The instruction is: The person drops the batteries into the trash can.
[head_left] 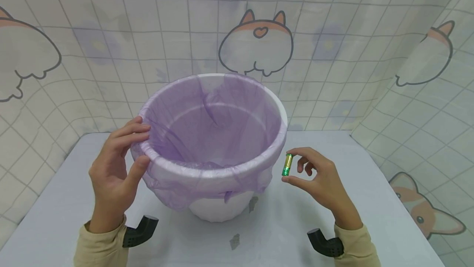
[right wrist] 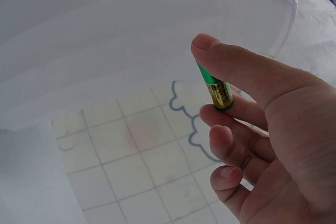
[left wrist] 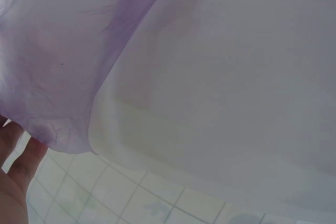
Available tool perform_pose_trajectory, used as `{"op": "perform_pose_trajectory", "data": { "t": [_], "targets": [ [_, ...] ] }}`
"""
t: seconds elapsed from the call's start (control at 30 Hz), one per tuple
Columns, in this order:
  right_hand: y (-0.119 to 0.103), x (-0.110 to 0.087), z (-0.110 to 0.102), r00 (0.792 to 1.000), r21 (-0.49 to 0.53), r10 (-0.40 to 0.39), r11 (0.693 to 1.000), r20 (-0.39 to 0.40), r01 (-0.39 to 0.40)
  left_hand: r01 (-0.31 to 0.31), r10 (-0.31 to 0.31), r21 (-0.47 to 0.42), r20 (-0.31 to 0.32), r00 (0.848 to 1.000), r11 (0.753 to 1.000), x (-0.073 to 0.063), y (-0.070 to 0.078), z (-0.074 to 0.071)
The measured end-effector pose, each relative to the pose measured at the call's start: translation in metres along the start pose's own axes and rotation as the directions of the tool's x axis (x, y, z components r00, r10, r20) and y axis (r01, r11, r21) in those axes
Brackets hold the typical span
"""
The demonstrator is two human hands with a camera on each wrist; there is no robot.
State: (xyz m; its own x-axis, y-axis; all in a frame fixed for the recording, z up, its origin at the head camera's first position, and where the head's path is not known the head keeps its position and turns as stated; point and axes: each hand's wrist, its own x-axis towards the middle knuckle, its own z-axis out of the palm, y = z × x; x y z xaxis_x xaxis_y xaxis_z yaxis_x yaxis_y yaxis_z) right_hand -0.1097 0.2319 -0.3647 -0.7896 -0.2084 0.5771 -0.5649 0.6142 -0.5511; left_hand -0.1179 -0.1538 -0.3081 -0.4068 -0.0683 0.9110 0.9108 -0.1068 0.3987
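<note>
A white trash bin (head_left: pixel 222 211) lined with a thin purple bag (head_left: pixel 211 180) stands on the table, its mouth tilted toward the head camera. My left hand (head_left: pixel 116 168) grips the bin's left rim, fingers over the edge and thumb on the front of it. In the left wrist view, parts of that hand (left wrist: pixel 18 177) show beside the hanging bag. Just right of the bin, my right hand (head_left: pixel 318 176) pinches a small green and gold battery (head_left: pixel 287 165) between thumb and index finger. The right wrist view shows the battery (right wrist: pixel 218 90) end to end, its other fingers loosely curled.
The bin stands on a white-covered table (head_left: pixel 385 226). Tiled-pattern sheeting with cartoon dogs hangs as a back wall (head_left: pixel 166 24) and along both sides. Two small grey diamond marks (head_left: pixel 235 241) lie on the table cover near the bin's base.
</note>
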Motion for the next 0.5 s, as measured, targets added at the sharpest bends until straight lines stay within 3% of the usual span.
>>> {"op": "perform_pose_trajectory", "data": {
  "t": [0.5],
  "targets": [
    [-0.0083,0.0011,-0.0038,0.998,-0.008,-0.021,1.000,-0.056,0.021,-0.003,0.003,-0.010,0.002,1.000,1.000,-0.0002,-0.0005,-0.0001]
  ]
}}
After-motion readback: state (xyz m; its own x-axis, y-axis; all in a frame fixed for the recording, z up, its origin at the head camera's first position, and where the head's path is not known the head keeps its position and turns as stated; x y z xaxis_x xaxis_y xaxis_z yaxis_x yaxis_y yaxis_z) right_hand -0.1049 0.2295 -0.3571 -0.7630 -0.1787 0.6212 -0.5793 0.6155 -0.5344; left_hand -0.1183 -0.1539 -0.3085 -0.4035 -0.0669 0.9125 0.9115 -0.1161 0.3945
